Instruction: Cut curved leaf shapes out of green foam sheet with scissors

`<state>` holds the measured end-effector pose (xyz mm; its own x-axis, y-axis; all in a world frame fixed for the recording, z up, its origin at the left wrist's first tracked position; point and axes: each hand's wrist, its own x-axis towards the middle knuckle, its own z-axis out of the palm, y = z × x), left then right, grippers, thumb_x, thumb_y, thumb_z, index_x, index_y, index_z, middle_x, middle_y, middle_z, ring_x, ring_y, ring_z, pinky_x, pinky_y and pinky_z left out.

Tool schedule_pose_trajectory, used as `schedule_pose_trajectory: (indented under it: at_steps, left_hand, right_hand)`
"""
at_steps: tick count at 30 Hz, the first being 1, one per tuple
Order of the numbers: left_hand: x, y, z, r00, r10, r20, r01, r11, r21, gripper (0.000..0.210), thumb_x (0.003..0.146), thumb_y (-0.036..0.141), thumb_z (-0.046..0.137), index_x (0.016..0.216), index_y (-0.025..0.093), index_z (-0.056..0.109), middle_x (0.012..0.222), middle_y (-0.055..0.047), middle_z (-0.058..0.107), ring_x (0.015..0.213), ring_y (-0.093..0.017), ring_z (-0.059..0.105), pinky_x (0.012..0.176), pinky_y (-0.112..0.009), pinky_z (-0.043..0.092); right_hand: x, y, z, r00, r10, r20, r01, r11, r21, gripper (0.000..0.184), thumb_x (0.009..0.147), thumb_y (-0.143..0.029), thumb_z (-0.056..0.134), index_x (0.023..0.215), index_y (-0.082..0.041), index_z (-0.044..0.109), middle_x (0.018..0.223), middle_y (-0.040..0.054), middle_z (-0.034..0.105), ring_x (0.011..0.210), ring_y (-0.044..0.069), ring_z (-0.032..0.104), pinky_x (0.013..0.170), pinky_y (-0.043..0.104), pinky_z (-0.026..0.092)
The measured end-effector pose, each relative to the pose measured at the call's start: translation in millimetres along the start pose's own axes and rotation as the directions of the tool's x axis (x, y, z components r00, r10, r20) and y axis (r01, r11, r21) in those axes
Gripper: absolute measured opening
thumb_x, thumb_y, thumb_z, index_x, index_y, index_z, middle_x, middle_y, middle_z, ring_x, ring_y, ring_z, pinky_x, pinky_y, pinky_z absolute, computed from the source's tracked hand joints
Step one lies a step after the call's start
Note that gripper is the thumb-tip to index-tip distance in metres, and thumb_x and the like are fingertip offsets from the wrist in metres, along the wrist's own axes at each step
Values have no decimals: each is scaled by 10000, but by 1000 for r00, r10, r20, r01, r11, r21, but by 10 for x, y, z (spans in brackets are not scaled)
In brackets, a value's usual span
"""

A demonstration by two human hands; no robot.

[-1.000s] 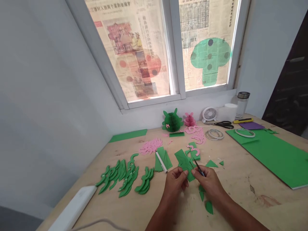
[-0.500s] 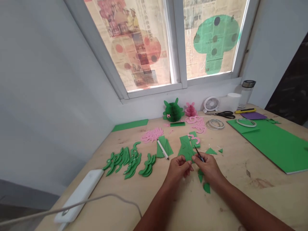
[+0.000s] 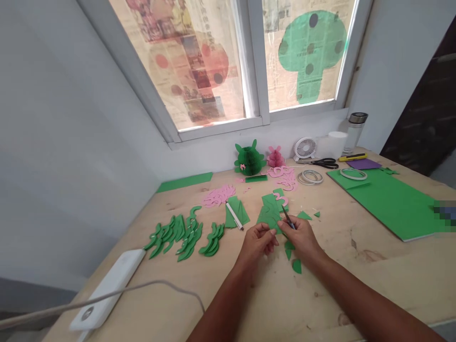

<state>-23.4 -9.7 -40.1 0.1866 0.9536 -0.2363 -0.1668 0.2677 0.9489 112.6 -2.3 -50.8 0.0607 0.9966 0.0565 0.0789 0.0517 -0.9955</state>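
Note:
My left hand (image 3: 257, 242) is closed in a pinch just in front of the green paper pieces (image 3: 270, 211); whatever its fingertips hold is hidden. Beside it, my right hand (image 3: 302, 237) grips a slim dark pointed tool (image 3: 288, 217), its tip aimed away from me. The tool's lower end is covered by the hand, so I cannot tell its exact kind. A bit of green shows near the right fingertips. Beyond the tip lies a pink curved cutout (image 3: 281, 198) on green paper. Small green scraps (image 3: 297, 266) lie below the right hand.
Stacks of green curved cutouts (image 3: 190, 240) and a pink cutout pile (image 3: 219, 195) lie left. A white pen (image 3: 234, 215) rests on green paper. Behind are a green honeycomb paper figure (image 3: 250, 160), tape rolls (image 3: 310, 177), black scissors (image 3: 326, 163). Right: green sheets (image 3: 399, 204).
The view has shifted slightly, so everything sits a little further left and most of it higher. Both hands keep nearly the same pose, and the pointed tool stays in the right hand.

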Motion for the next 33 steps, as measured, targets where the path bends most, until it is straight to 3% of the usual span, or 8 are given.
schedule_pose_trajectory:
  at_steps: [9,18,26,33]
  left_hand:
    - [-4,13,17,998,37,-46,-37,999,7,349,566,419,731,621,171,492,499,-3,612,358,-76,451,370,-190,293]
    - [8,6,-22,992,95,-87,-95,995,6,334,562,391,751,577,157,513,442,13,556,378,-76,451,400,-195,307]
    - [14,59,-34,970,35,-241,-107,951,-291,370,524,339,784,609,172,465,489,45,514,499,-116,562,450,-201,394]
    - [-17,102,-20,975,24,-222,-101,934,-342,338,549,311,774,638,170,480,527,30,567,500,-106,571,491,-205,425]
  right_hand:
    - [-8,-65,-1,1000,3,10,-3,1000,6,321,682,-442,609,547,-178,486,510,-49,355,493,104,315,472,240,249]
    - [-59,-162,14,993,76,92,-80,996,43,386,646,-536,633,608,-169,518,505,-69,316,455,80,259,427,226,192]
    - [-101,-237,-2,980,90,177,-119,980,159,397,742,-560,545,700,-166,545,461,-83,325,390,68,229,380,216,162]
    - [-136,-302,14,963,123,238,-167,971,173,431,762,-587,485,733,-167,578,443,-75,366,362,71,245,363,217,173]
